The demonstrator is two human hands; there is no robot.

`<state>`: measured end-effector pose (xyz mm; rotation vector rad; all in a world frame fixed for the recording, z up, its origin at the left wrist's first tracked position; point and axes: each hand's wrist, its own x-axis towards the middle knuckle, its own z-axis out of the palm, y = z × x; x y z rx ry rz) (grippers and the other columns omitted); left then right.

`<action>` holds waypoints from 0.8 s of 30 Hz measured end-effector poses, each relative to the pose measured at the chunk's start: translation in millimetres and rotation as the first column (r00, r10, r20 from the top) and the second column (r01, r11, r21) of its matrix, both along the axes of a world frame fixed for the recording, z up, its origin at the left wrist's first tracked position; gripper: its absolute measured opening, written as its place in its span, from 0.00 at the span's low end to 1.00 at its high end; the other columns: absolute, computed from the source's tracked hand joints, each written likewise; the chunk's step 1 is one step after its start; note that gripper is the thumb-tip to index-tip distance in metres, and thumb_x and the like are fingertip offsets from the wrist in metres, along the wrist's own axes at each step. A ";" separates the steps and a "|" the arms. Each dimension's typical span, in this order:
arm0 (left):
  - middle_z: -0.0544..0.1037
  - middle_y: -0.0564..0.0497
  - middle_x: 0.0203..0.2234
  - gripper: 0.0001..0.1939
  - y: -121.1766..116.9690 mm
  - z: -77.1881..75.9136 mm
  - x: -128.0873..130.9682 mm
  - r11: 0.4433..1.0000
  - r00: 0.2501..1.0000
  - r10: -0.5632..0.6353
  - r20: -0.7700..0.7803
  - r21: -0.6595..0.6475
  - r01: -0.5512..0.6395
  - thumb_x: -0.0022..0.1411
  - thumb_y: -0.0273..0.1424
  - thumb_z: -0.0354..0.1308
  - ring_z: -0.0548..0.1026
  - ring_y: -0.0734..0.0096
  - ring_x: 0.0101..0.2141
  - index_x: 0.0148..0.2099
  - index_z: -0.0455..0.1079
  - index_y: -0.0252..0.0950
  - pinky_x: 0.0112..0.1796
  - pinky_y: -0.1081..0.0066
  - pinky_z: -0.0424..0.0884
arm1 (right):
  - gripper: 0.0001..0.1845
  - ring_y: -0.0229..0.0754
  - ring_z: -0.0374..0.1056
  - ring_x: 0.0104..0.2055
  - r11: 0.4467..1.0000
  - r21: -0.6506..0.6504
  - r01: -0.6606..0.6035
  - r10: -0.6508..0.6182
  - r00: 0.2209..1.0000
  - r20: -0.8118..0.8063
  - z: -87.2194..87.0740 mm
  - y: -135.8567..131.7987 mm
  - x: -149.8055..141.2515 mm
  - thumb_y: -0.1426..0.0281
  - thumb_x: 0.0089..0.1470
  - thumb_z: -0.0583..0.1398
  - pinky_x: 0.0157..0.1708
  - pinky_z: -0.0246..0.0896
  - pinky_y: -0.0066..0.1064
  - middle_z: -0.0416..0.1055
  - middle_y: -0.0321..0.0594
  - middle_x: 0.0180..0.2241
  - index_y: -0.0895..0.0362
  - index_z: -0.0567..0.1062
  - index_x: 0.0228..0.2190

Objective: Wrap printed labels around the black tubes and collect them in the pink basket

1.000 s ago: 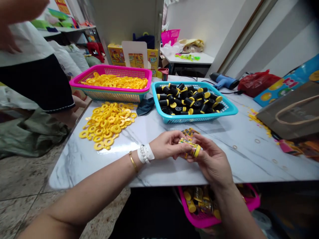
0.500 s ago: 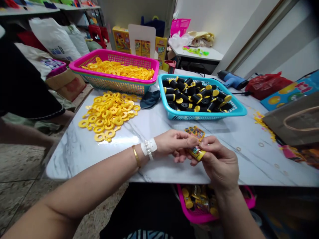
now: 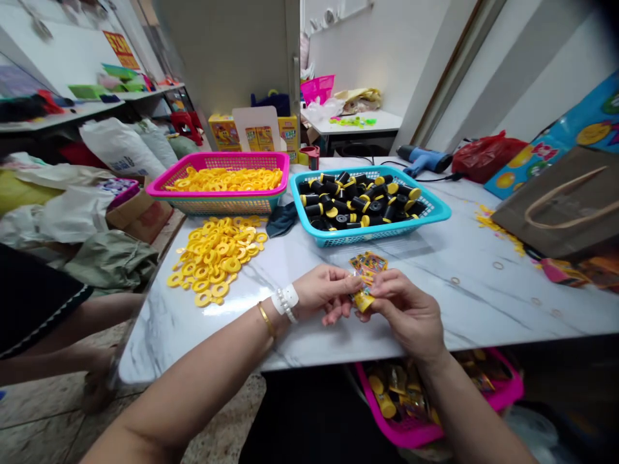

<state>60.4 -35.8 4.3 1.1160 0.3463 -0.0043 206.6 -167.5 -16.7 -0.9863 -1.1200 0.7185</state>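
Note:
Near the front edge of the marble-patterned table, both hands pinch one small printed yellow label (image 3: 363,300). My left hand (image 3: 329,288) grips its left side between thumb and fingers. Its right side is in the fingertips of my right hand (image 3: 411,309). Whether anything lies inside or under the label is hidden by the fingers. Several similar printed labels (image 3: 370,260) lie on the table just beyond the hands. Past them stands a turquoise basket (image 3: 322,240), full of black cylinders with yellow ends.
Left on the table are loose yellow ring pieces (image 3: 217,258) and a pink basket (image 3: 217,158) of more. A dark cloth (image 3: 282,220) lies between the baskets. Under the table edge sits another pink basket (image 3: 387,438). A blue heat gun (image 3: 425,158) and paper bag (image 3: 565,206) are right.
The camera view has tilted up and shifted right. Both hands keep hold of the label, whose angle has changed slightly. A person at the left has moved partly out of view.

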 end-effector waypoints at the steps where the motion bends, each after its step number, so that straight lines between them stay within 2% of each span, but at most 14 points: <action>1: 0.76 0.52 0.18 0.30 -0.6 -1.7 0.8 1.000 1.000 0.016 -0.016 0.017 -0.016 0.52 0.57 0.65 0.68 0.79 0.11 0.34 0.69 0.31 0.11 0.81 0.61 | 0.10 0.36 0.75 0.29 1.000 -0.017 -0.013 0.014 0.998 0.057 -0.1 0.8 -0.3 0.73 0.54 0.67 0.29 0.79 0.33 0.68 0.38 0.42 0.48 0.82 0.38; 4: 0.74 0.52 0.16 0.33 -2.4 -7.1 2.8 0.998 0.996 0.054 -0.071 0.035 -0.051 0.55 0.60 0.60 0.66 0.79 0.10 0.32 0.70 0.30 0.10 0.81 0.60 | 0.09 0.36 0.74 0.29 0.999 -0.033 -0.006 0.014 0.966 0.258 -1.6 3.2 -0.2 0.72 0.54 0.67 0.30 0.78 0.32 0.70 0.40 0.42 0.49 0.84 0.37; 7: 0.73 0.53 0.15 0.31 -2.0 -9.2 2.8 0.999 0.994 0.048 -0.101 0.008 -0.047 0.57 0.57 0.60 0.66 0.79 0.10 0.33 0.70 0.30 0.10 0.81 0.59 | 0.07 0.36 0.72 0.27 0.997 0.017 0.073 -0.074 0.940 0.332 -5.1 3.3 -0.1 0.73 0.52 0.68 0.24 0.75 0.29 0.72 0.39 0.36 0.49 0.84 0.34; 11: 0.72 0.55 0.13 0.28 0.3 -4.9 1.6 0.998 0.991 0.053 -0.125 -0.030 -0.057 0.58 0.55 0.62 0.63 0.80 0.08 0.33 0.69 0.30 0.09 0.81 0.55 | 0.06 0.33 0.69 0.23 0.981 0.010 0.193 -0.189 0.950 0.247 -9.8 -0.3 -0.1 0.71 0.53 0.67 0.18 0.70 0.26 0.72 0.39 0.37 0.50 0.84 0.35; 13: 0.71 0.55 0.13 0.30 0.7 -2.5 1.6 0.995 0.984 0.092 -0.150 -0.034 -0.098 0.58 0.56 0.60 0.62 0.80 0.08 0.31 0.69 0.30 0.09 0.81 0.56 | 0.13 0.33 0.71 0.25 0.985 -0.038 0.169 -0.160 0.972 0.171 -10.6 -0.8 0.0 0.71 0.53 0.68 0.20 0.71 0.26 0.73 0.40 0.43 0.48 0.82 0.41; 15: 0.72 0.54 0.13 0.31 0.6 -1.2 1.8 0.991 0.980 0.125 -0.156 -0.037 -0.132 0.58 0.57 0.59 0.63 0.81 0.09 0.31 0.69 0.30 0.09 0.81 0.57 | 0.18 0.38 0.75 0.33 0.988 -0.065 0.138 -0.127 0.980 0.152 -10.3 0.7 -0.6 0.70 0.52 0.69 0.29 0.76 0.30 0.73 0.41 0.47 0.47 0.81 0.46; 17: 0.74 0.52 0.15 0.30 0.0 -1.2 2.2 0.991 0.984 0.113 -0.136 -0.051 -0.121 0.58 0.56 0.60 0.66 0.80 0.10 0.33 0.69 0.29 0.10 0.82 0.58 | 0.15 0.43 0.75 0.42 0.983 -0.045 0.177 -0.166 0.969 0.185 -8.9 3.2 -2.4 0.70 0.52 0.69 0.40 0.77 0.35 0.75 0.42 0.46 0.48 0.82 0.43; 18: 0.75 0.51 0.16 0.29 -0.4 -1.5 2.4 0.992 0.988 0.101 -0.119 -0.059 -0.109 0.58 0.55 0.61 0.66 0.80 0.10 0.34 0.69 0.29 0.11 0.82 0.58 | 0.12 0.44 0.74 0.44 0.977 -0.024 0.211 -0.203 0.959 0.199 -7.9 4.3 -3.8 0.70 0.52 0.69 0.43 0.77 0.36 0.76 0.41 0.43 0.48 0.83 0.40; 21: 0.75 0.51 0.16 0.28 -2.4 -2.2 3.2 0.992 0.991 0.087 -0.100 -0.079 -0.096 0.58 0.53 0.62 0.66 0.81 0.11 0.33 0.69 0.29 0.11 0.81 0.58 | 0.06 0.43 0.75 0.41 0.958 0.019 0.287 -0.286 0.941 0.183 -4.0 4.4 -8.2 0.70 0.51 0.69 0.36 0.79 0.33 0.76 0.40 0.38 0.49 0.84 0.34; 24: 0.73 0.53 0.15 0.27 -7.0 -2.0 4.4 0.989 0.990 0.081 -0.115 -0.113 -0.094 0.60 0.52 0.62 0.64 0.82 0.10 0.33 0.70 0.28 0.11 0.82 0.57 | 0.08 0.43 0.75 0.41 0.965 0.029 0.261 -0.262 0.951 0.166 -0.3 -1.4 -11.6 0.72 0.52 0.68 0.34 0.79 0.32 0.75 0.40 0.40 0.49 0.84 0.35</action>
